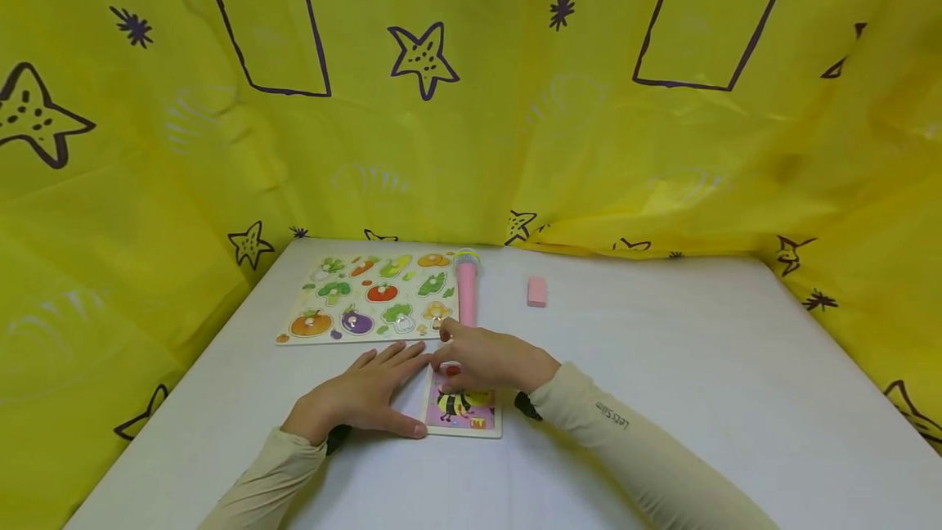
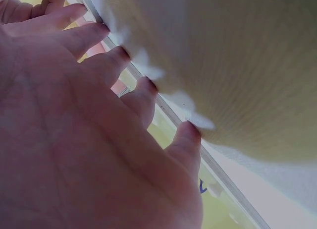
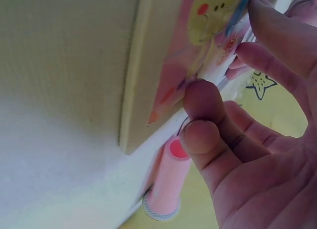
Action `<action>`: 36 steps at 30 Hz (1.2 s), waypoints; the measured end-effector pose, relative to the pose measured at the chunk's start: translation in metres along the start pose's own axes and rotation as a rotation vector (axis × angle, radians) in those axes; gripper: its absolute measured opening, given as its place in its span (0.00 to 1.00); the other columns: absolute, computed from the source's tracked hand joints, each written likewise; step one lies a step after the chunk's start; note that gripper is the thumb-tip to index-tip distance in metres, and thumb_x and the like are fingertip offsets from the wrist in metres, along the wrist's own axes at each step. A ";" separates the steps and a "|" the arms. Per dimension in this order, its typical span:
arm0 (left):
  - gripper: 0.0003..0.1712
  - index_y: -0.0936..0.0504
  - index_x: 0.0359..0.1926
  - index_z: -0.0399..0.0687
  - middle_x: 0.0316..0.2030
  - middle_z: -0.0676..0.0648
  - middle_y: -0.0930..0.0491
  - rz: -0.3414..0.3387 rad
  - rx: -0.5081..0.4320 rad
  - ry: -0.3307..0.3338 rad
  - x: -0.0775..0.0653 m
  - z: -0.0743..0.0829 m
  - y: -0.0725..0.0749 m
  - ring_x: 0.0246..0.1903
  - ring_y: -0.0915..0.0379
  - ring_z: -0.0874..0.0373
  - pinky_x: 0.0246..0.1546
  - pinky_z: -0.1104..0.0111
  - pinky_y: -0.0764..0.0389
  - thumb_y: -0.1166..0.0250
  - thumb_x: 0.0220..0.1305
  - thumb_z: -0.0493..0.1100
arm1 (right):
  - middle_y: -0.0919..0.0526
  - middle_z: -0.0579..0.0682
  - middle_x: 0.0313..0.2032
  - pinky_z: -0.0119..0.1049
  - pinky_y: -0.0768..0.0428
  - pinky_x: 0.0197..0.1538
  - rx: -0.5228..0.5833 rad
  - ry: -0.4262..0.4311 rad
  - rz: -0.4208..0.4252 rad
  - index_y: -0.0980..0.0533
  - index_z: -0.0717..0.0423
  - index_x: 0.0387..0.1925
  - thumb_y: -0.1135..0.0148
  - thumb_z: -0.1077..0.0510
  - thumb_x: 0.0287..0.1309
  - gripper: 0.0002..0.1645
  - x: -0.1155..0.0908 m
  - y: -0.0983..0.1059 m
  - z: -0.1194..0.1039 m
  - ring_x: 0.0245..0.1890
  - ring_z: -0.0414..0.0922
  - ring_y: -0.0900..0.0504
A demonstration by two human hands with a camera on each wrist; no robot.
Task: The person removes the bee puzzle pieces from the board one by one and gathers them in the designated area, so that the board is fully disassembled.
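A small picture puzzle (image 1: 459, 429) with a bee on pink lies flat on the white table. My left hand (image 1: 371, 391) rests on the table beside it, fingers spread, thumb at the puzzle's left edge. In the left wrist view its fingertips line up along a board's edge; I cannot tell if they touch it. My right hand (image 1: 489, 358) is over the upper part of the puzzle, hiding it. In the right wrist view its thumb (image 3: 277, 28) touches the picture, and other fingers bend loosely by the board's edge. I see nothing pinched between them.
Beyond my left hand lies a vegetable peg puzzle (image 1: 353, 330). A pink toy microphone (image 1: 467, 293) lies along its right side, its lower end behind my right hand. A small pink block (image 1: 537, 291) sits farther right. Yellow patterned curtain (image 1: 471, 145) surrounds the table (image 1: 662, 366).
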State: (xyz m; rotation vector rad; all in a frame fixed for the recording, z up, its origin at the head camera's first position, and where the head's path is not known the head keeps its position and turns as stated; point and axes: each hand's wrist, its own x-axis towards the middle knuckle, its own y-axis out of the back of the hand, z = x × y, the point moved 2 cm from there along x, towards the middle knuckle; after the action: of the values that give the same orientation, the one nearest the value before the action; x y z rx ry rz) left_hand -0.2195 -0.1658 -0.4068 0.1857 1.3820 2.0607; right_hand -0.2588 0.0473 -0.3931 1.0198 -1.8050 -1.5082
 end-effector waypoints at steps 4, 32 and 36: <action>0.61 0.39 0.84 0.53 0.84 0.43 0.47 0.003 -0.004 -0.004 0.001 -0.003 -0.002 0.83 0.60 0.38 0.77 0.32 0.60 0.23 0.59 0.69 | 0.23 0.54 0.53 0.27 0.21 0.45 -0.004 0.016 -0.003 0.12 0.45 0.52 0.24 0.48 0.68 0.14 0.003 0.002 -0.002 0.41 0.41 0.23; 0.62 0.40 0.84 0.47 0.84 0.43 0.48 0.004 -0.019 -0.006 -0.002 0.001 -0.001 0.83 0.60 0.38 0.78 0.34 0.61 0.23 0.59 0.69 | 0.20 0.44 0.50 0.33 0.22 0.58 0.284 -0.019 0.087 0.17 0.53 0.53 0.24 0.58 0.66 0.16 -0.002 -0.009 0.004 0.48 0.41 0.23; 0.62 0.39 0.84 0.47 0.84 0.43 0.47 0.017 -0.016 -0.012 -0.002 0.001 -0.002 0.83 0.59 0.38 0.78 0.34 0.60 0.22 0.58 0.69 | 0.18 0.44 0.47 0.33 0.21 0.55 0.352 -0.026 0.106 0.17 0.55 0.52 0.23 0.60 0.65 0.16 -0.003 -0.012 0.004 0.45 0.41 0.23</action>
State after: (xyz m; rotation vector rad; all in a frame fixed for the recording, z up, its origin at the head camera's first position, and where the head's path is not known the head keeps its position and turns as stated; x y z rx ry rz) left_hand -0.2168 -0.1657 -0.4081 0.2035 1.3610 2.0808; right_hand -0.2581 0.0515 -0.4051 1.0478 -2.1571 -1.1700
